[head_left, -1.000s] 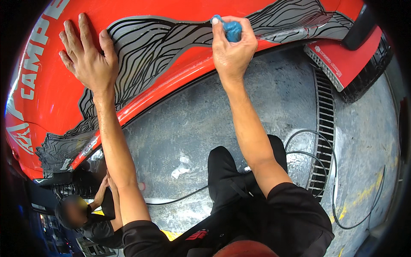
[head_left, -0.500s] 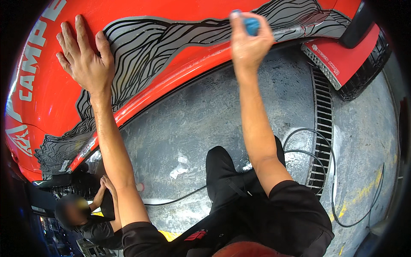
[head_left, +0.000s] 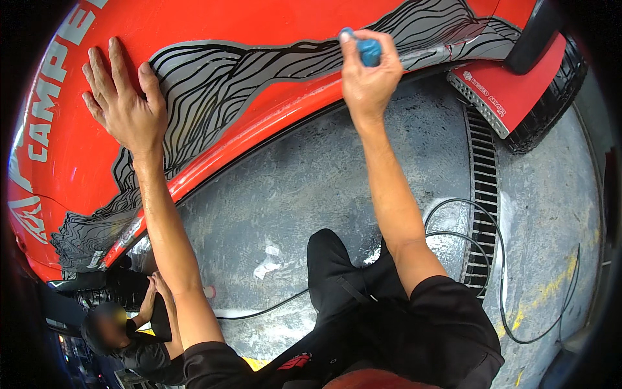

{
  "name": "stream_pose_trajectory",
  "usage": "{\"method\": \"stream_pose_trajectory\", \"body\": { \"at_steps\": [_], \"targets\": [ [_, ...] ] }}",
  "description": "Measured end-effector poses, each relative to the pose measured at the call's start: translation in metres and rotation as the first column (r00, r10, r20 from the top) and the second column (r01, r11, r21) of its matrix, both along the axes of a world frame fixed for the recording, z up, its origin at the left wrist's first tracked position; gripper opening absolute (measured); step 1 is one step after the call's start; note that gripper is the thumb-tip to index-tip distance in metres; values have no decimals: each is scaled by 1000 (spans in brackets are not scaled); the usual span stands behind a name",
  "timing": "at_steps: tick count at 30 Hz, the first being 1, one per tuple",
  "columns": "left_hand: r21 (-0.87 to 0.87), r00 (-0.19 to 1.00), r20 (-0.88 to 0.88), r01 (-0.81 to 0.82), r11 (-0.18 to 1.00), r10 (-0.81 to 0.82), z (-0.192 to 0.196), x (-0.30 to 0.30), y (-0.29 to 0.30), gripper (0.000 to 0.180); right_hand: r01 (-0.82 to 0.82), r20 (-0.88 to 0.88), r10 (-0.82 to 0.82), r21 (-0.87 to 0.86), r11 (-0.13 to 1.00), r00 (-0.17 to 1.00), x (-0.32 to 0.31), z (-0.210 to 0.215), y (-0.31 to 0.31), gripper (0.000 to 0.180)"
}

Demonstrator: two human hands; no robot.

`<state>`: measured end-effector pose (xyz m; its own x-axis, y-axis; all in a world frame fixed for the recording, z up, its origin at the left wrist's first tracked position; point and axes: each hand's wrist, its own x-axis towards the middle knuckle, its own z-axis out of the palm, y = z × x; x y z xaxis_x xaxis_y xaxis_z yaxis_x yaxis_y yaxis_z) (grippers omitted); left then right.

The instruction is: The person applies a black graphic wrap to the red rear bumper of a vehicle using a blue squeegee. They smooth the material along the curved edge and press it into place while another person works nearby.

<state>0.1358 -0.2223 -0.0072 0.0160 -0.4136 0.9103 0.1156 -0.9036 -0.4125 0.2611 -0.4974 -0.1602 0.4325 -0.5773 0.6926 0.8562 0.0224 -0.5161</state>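
Observation:
A red car body panel [head_left: 214, 19] with a grey and black wavy-line graphic [head_left: 207, 78] fills the upper part of the view. My left hand [head_left: 129, 100] lies flat on the red paint at the graphic's left part, fingers spread. Over the graphic's middle, my right hand [head_left: 370, 81] is closed around a small blue lump [head_left: 370, 53], which shows between thumb and fingers. Whether the lump is clay or a sponge I cannot tell. My right fingertips are at the panel's surface.
A tyre [head_left: 551, 97] with a red mud flap [head_left: 502, 87] is at right. Below run a floor drain grate [head_left: 483, 194] and a looped black hose [head_left: 502, 259]. White foam [head_left: 267, 262] spots the grey floor. Another person [head_left: 129, 337] crouches at lower left, hands together.
The whole view has shifted slightly, so the car appears a little lower and further left. My right hand, still around the blue lump, appears lower and left too. My left hand stays flat on the panel.

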Motion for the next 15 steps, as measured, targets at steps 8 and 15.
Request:
{"method": "stream_pose_trajectory", "body": {
  "at_steps": [8, 15],
  "targets": [
    [-4, 1000, 10, -5, 1000, 5, 1, -1, -3, 60, 74, 88, -71, -28, 997, 994, 12, 0, -6, 17],
    [-3, 1000, 24, -17, 1000, 17, 0, -1, 0, 60, 153, 78, -143, -136, 979, 987, 20, 9, -32, 16]
  ]
}}
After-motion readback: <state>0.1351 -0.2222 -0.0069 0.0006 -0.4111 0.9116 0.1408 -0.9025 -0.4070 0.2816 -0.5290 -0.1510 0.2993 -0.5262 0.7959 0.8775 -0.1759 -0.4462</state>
